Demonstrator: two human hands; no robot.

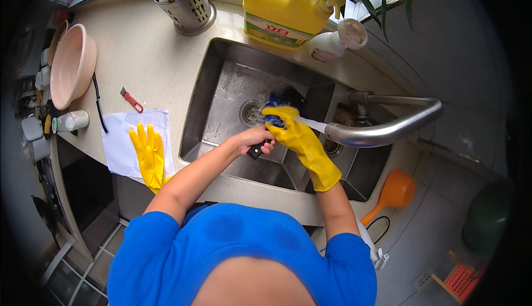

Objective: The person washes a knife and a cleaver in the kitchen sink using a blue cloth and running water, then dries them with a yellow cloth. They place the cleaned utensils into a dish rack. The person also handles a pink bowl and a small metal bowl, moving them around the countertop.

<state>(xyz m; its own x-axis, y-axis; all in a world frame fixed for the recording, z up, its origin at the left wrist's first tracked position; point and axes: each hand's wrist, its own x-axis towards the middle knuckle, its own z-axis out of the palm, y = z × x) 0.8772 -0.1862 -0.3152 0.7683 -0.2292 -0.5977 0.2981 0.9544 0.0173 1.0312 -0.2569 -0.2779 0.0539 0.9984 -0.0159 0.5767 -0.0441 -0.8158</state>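
Observation:
Over the sink (191, 139), my bare left hand (257, 138) is closed around the black riveted handle of what looks like a kitchen knife (255, 151). Most of its blade is hidden. My right hand (288, 128), in a yellow rubber glove, presses a blue scrubbing cloth (272, 118) against it, with the fingers curled round. A dark flat shape (292, 95) shows just beyond the cloth; I cannot tell if it is the blade's end. Water runs from the metal faucet (382, 131) onto the gloved hand. The other yellow glove (148, 153) lies on white paper (119, 139) at the left.
A red-handled peeler or scraper (132, 101) lies on the counter, near a pink basin (75, 67) and a small jar (72, 121). Behind the sink stand a utensil holder (191, 15), a yellow detergent jug (282, 9) and a white bottle (332, 45). An orange ladle (396, 189) lies right.

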